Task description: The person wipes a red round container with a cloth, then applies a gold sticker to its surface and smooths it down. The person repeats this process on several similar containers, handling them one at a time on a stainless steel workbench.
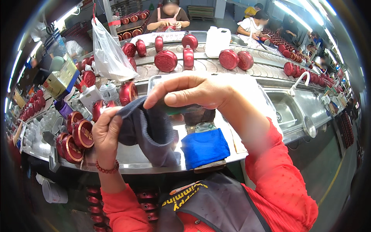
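A dark grey-blue knit cloth (129,131) with a ribbed edge hangs in a loose, tube-like fold over the steel worktop. At its upper left edge, my left hand (106,133) pinches it between thumb and fingers. My right hand (197,91) reaches across above the cloth, its fingers stretched out and its thumb apart. Its fingertips are at the cloth's upper rim; whether they press on it I cannot tell. Below the right hand lies a folded blue cloth (205,147) near the table's front edge.
Red round bottles (83,133) stand to the left; more red bottles (166,61) stand on the conveyor (205,62) ahead. A plastic bag (110,54) hangs at left. Beyond are a white jug (217,41) and co-workers. A sink (284,110) is at right, a white bucket (54,192) below left.
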Demonstrator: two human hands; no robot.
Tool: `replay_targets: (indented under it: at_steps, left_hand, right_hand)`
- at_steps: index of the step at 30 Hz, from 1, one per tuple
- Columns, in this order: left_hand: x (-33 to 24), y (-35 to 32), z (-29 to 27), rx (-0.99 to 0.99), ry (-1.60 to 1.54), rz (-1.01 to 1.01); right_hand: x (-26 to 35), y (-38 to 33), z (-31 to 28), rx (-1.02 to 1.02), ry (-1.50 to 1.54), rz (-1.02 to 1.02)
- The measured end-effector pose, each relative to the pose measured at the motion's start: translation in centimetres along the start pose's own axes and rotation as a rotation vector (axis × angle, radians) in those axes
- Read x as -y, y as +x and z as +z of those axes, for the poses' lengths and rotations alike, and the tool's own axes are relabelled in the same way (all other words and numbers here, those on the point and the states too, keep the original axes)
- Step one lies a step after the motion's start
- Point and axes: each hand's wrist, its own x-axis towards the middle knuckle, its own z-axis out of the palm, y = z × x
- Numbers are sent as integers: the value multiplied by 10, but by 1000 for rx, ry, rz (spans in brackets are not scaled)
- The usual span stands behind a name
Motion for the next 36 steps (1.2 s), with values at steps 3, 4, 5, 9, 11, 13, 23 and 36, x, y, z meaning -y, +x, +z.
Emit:
replay_targets:
  at_steps: [3,4,5,9,11,13,23,36]
  left_hand:
    - [-18,1,3,-66,334,109]
    - [-25,1,6,-85,399,129]
    - [-31,3,8,-35,393,127]
    - [-39,10,10,139,203,-43]
    - [-30,7,13,215,-20,-242]
    - [-17,4,21,185,-149,-247]
    - [1,-14,36,5,-463,-282]
    - [-56,-37,-42,-309,67,-146]
  right_hand:
    - [-8,-15,-7,6,10,12]
    - [-11,-18,-10,2,-17,-7]
    - [-12,-21,-14,0,-41,-25]
    - [-18,-25,-35,7,-330,-131]
    - [-23,-21,-38,-70,-395,-98]
    - [-27,-12,-30,-176,-752,-157]
    - [-28,16,55,-260,-1241,-313]
    - [34,62,57,-104,-1447,-156]
